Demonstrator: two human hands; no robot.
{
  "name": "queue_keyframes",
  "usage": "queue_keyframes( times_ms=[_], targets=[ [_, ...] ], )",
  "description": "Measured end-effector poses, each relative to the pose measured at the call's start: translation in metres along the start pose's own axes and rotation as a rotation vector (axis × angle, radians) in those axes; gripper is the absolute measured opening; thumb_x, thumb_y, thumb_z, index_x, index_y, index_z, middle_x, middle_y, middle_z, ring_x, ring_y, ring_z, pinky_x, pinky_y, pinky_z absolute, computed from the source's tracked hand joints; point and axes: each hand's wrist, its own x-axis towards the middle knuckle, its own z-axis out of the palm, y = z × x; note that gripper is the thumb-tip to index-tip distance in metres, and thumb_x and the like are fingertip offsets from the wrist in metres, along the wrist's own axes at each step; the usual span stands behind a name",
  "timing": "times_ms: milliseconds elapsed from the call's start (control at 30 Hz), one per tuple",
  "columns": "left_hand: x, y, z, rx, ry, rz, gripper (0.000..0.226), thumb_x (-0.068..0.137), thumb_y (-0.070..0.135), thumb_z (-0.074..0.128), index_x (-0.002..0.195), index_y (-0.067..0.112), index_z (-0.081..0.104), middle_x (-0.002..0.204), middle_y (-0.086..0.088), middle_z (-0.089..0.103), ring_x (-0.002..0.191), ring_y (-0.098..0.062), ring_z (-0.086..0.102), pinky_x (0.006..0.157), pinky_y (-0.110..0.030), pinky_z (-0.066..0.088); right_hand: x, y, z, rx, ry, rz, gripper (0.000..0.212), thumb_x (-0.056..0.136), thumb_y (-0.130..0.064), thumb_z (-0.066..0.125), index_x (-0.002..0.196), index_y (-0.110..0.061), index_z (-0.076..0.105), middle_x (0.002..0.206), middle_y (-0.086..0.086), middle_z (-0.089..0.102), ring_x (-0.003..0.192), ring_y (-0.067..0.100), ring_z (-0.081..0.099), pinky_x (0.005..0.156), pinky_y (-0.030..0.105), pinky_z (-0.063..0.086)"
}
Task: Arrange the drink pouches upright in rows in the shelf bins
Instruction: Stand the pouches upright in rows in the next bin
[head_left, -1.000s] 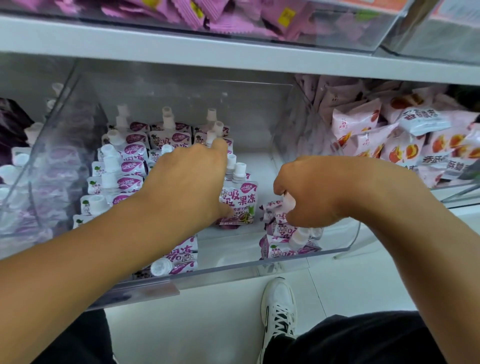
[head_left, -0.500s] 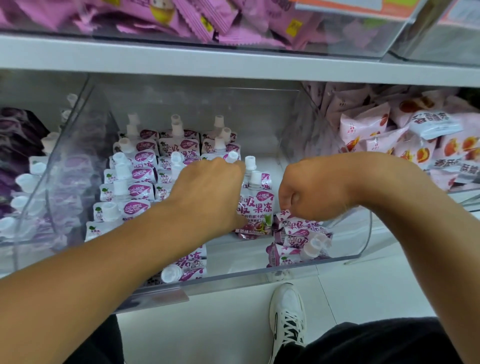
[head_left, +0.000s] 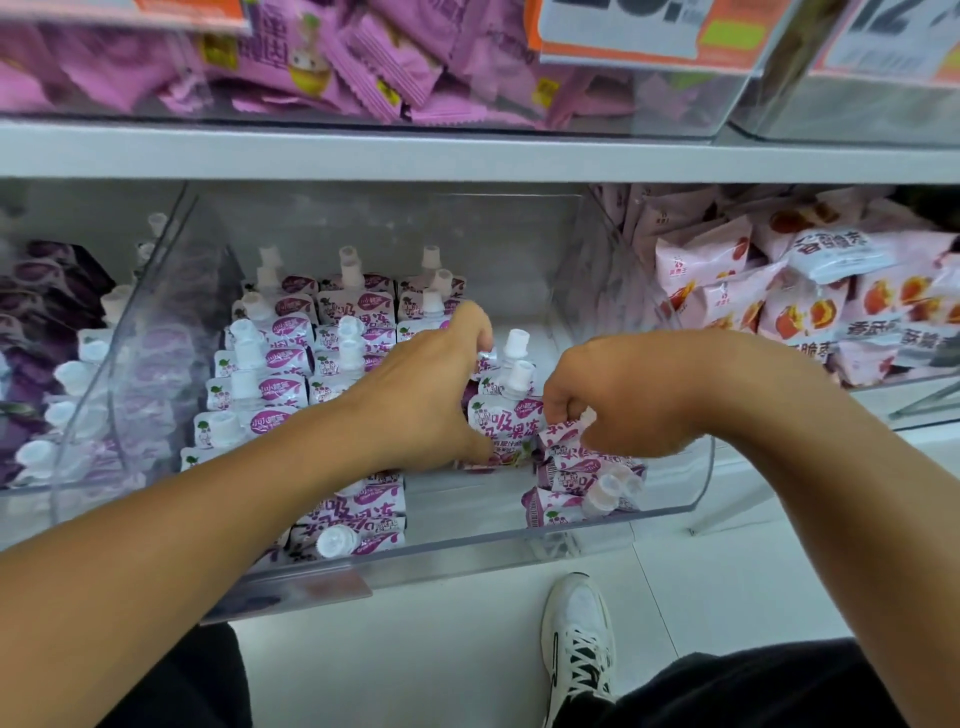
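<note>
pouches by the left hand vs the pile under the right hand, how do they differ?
1. Pose: the pouches by the left hand stand upright, caps up; the pile under the right hand lies flat, caps sideways toward the bin's front wall.
2. Order: the standing ones line up one behind another; the pile is stacked loosely.
3. Contact: the left hand steadies the standing front pouch; the right hand grips the pile's top pouch.

Shared: the same purple-and-white print and white caps.

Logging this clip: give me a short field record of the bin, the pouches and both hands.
bin: clear bin on middle shelf
upright pouches: rows at left and back
lying pouches: pile at front right, more at front centre
left hand: against an upright pouch
right hand: closed on a pouch of the pile
</note>
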Motion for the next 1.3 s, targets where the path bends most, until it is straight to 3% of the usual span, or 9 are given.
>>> queue_keyframes(
  times_ms=[167,367,533,667,767,900,1100,1200,1300],
  targets=[
    [0.002,-0.002,-0.003,0.056,0.165,0.113,0.045,0.061,0.034,0.084,0.099,0.015,0.068,0.085,0.000,0.056,0.079,-0.021,0.055,0.073,-0.040,0.052,-0.003,0.005,0.009,0.054,0.232,-0.021,0.028,0.086,-0.007,0.067,0.105,-0.026,0.075,0.112,0.001,0.068,0.098,0.021,0.065,0.085,0.032,0.053],
    [0.019,0.006,0.005,-0.149,0.327,0.174,0.049,0.060,0.022,0.091,0.104,0.023,0.070,0.091,0.002,0.057,0.079,-0.015,0.054,0.069,-0.022,0.043,-0.007,0.005,0.014,0.143,0.334,-0.004,0.030,0.083,-0.003,0.069,0.095,-0.029,0.077,0.104,0.003,0.059,0.086,0.024,0.066,0.080,0.037,0.055],
    [0.029,0.016,0.020,-0.122,0.130,0.251,0.045,0.066,0.015,0.089,0.096,0.023,0.058,0.081,0.014,0.047,0.072,-0.009,0.047,0.062,-0.022,0.035,-0.019,0.011,0.009,0.144,0.380,0.002,0.021,0.080,-0.014,0.077,0.089,-0.033,0.076,0.081,-0.011,0.054,0.081,0.017,0.062,0.069,0.024,0.042],
    [0.030,0.008,0.011,-0.173,-0.065,0.232,0.061,0.076,0.006,0.080,0.130,0.023,0.058,0.102,0.002,0.065,0.088,-0.015,0.063,0.077,-0.031,0.050,-0.029,0.028,-0.002,0.199,0.628,0.006,0.021,0.078,-0.013,0.068,0.093,-0.026,0.075,0.086,-0.007,0.066,0.085,0.013,0.060,0.077,0.024,0.046],
    [0.029,0.005,0.011,-0.214,-0.171,0.168,0.068,0.082,0.013,0.077,0.141,0.025,0.044,0.114,0.008,0.062,0.100,-0.012,0.063,0.087,-0.026,0.051,-0.015,0.020,-0.005,0.104,0.410,0.049,0.028,0.077,-0.019,0.062,0.105,-0.019,0.067,0.099,0.001,0.063,0.095,0.020,0.059,0.079,0.033,0.053],
    [0.026,0.005,0.016,-0.261,-0.192,0.116,0.054,0.082,0.013,0.078,0.126,0.021,0.047,0.111,0.008,0.061,0.103,-0.013,0.062,0.087,-0.025,0.051,0.010,0.005,-0.012,0.011,0.201,0.054,0.014,0.083,-0.030,0.060,0.080,-0.018,0.055,0.075,-0.001,0.052,0.082,0.023,0.056,0.058,0.027,0.044],
    [0.014,0.008,-0.013,0.006,-0.159,0.036,0.016,0.087,0.016,0.070,0.102,0.013,0.073,0.093,-0.005,0.073,0.084,-0.019,0.069,0.080,-0.039,0.057,0.034,0.008,-0.016,-0.011,0.109,0.047,0.062,0.078,-0.069,0.061,0.109,-0.016,0.070,0.103,0.003,0.067,0.098,0.024,0.062,0.084,0.034,0.052],
    [0.004,0.012,-0.010,-0.095,-0.417,-0.022,0.026,0.090,0.032,0.059,0.106,0.013,0.065,0.099,-0.009,0.071,0.089,-0.028,0.067,0.087,-0.043,0.056,0.038,0.005,-0.013,0.024,0.142,0.058,0.052,0.080,-0.062,0.063,0.103,-0.015,0.069,0.091,0.003,0.065,0.092,0.025,0.061,0.078,0.032,0.051],
    [-0.007,0.022,0.004,-0.596,-0.499,-0.135,0.034,0.091,0.000,0.052,0.121,0.016,0.057,0.129,-0.008,0.064,0.120,-0.025,0.061,0.103,-0.036,0.049,0.033,0.004,-0.011,-0.027,0.157,0.052,0.025,0.084,-0.036,0.060,0.096,-0.015,0.064,0.094,0.005,0.063,0.091,0.026,0.059,0.069,0.029,0.044]
  ],
)
